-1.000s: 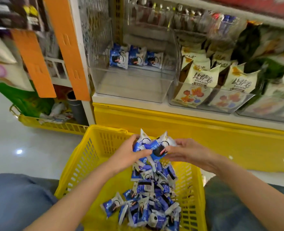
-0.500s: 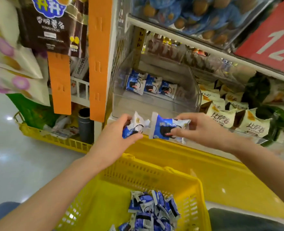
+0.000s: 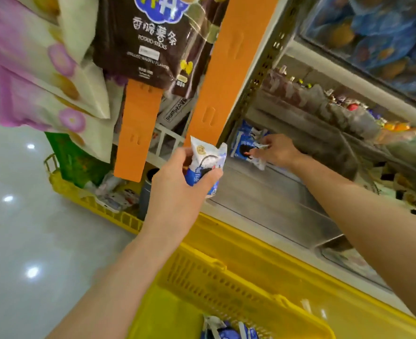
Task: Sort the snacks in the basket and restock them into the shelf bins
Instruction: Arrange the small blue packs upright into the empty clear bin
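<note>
My left hand [image 3: 177, 182] grips a blue and white snack packet [image 3: 205, 165] upright just outside the front of the clear shelf bin [image 3: 270, 204]. My right hand [image 3: 274, 150] reaches deep into that bin and pinches a second blue packet [image 3: 244, 149] against the packets [image 3: 247, 129] standing at its back. The yellow basket [image 3: 216, 275] sits below, with several more blue packets [image 3: 226, 332] showing at the bottom edge.
Orange strips [image 3: 138, 133] hang by the shelf post, with a brown potato-stick bag [image 3: 153, 37] and pale purple bags [image 3: 43, 77] above left. A second yellow basket [image 3: 97, 204] stands on the shiny floor at left. More snack bins [image 3: 348, 118] fill the shelves to the right.
My right hand went from the bin's front edge to its back with its packet. My left hand rose a little with its packet. The view swung upward, away from the basket.
</note>
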{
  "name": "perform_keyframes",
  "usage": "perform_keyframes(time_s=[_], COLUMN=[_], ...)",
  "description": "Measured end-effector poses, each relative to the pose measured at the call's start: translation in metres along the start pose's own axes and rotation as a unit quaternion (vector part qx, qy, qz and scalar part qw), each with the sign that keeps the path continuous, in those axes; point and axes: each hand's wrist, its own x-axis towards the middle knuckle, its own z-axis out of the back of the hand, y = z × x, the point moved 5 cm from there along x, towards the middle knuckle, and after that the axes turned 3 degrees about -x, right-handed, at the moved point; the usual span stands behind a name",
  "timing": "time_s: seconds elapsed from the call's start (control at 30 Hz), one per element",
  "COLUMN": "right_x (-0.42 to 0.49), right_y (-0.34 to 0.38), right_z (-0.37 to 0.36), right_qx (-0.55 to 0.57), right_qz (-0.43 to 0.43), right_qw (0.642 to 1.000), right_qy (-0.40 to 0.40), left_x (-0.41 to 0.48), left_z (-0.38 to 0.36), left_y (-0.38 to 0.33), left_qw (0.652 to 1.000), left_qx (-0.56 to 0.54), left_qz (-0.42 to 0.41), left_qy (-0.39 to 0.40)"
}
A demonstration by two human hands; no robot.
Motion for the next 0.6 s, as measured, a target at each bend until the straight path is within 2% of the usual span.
perform_keyframes(time_s=[0.17, 0.3, 0.5, 0.6], right_x=[0.027, 0.021, 0.008, -0.014], right_y=[0.005, 0.006, 0.011, 0.020], right_z=[-0.024, -0.020, -0.016, -0.003], right_qx=[-0.090, -0.160, -0.158, -0.121], right_qz=[0.020, 0.073, 0.084, 0.095], right_qw=[0.996, 0.984, 0.984, 0.987], right_qy=[0.010, -0.031, -0.012, -0.053], left_x=[0.011, 0.014, 0.010, 0.004], left_z=[0.002, 0.000, -0.003, -0.010], left_y=[0.006, 0.012, 0.008, 0.006], left_qw=[0.999, 0.999, 0.993, 0.986], left_qx=[-0.031, -0.044, -0.104, -0.140], left_qz=[0.008, 0.022, 0.058, 0.085], left_qy=[-0.006, 0.005, 0.018, 0.037])
